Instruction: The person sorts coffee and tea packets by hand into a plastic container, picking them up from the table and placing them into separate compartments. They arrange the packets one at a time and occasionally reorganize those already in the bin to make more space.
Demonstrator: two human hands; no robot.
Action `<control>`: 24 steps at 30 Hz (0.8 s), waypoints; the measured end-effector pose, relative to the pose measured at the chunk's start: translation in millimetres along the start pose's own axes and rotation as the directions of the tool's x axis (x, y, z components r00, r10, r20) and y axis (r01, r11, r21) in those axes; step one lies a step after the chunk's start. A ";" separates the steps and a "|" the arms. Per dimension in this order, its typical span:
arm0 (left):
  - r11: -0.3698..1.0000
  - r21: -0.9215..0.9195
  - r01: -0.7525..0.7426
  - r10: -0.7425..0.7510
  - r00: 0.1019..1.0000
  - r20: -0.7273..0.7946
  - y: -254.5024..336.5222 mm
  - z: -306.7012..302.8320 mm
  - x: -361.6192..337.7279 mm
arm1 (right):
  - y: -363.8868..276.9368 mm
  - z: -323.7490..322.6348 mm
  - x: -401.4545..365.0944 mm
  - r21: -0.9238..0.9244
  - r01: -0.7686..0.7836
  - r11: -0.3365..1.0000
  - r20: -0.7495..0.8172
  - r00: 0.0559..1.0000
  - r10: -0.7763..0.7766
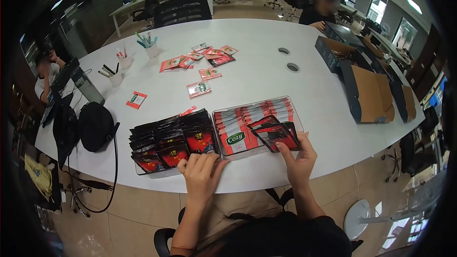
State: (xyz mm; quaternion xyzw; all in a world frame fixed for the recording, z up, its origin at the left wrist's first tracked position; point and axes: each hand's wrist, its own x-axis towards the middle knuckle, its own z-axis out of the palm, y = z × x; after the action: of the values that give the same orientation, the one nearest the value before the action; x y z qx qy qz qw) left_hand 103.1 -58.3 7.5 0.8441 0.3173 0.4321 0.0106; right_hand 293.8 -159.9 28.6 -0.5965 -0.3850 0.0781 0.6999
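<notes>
Two clear trays stand side by side at the near edge of the white table. The left tray is packed with rows of black and red sachets. Red and white Cozy sachets fill the right tray. My right hand grips several black and red sachets over the right part of that tray. At the front right corner of the left tray, my left hand has its fingers curled against the sachets; whether it holds one is hidden.
Loose sachets lie mid-table. Pen cups and a black bag are on the left. Open boxes stand on the right, near a seated person. Another person is at far left. Two round holes pierce the tabletop.
</notes>
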 end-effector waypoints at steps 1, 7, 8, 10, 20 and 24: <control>1.000 0.005 0.003 -0.003 1.000 0.002 2.1 1.2 1.6 | 5.5 0.3 -1.2 -0.047 0.024 0.999 -0.023 0.999 -0.025; 1.000 0.011 0.014 -0.014 1.000 0.012 12.4 15.6 8.2 | 22.3 -3.1 1.0 0.199 -0.135 0.971 0.071 0.990 0.123; 1.000 0.007 0.008 -0.008 1.000 0.021 14.0 18.1 9.0 | 24.4 -6.0 4.0 0.201 -0.125 0.972 0.066 0.991 0.114; 1.000 -0.004 -0.005 0.005 0.999 0.045 16.0 21.9 13.0 | 27.2 -10.1 9.6 0.205 -0.107 0.973 0.054 0.994 0.098; 0.941 -0.337 -0.035 0.032 0.999 -0.014 15.1 20.4 9.3 | 25.3 -14.9 5.4 -0.190 0.360 0.913 0.174 0.928 -0.330; 0.873 -0.463 -0.156 0.144 0.988 -0.061 9.6 23.2 5.5 | 24.5 -4.7 -3.5 -0.218 0.737 0.639 0.449 0.657 -0.605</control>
State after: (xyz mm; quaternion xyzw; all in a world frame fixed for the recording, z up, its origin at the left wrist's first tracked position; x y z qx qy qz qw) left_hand 127.6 -57.0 -0.2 0.8334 0.1379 0.5056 0.1756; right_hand 302.9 -158.8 5.1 -0.5082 -0.7016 -0.1682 0.4703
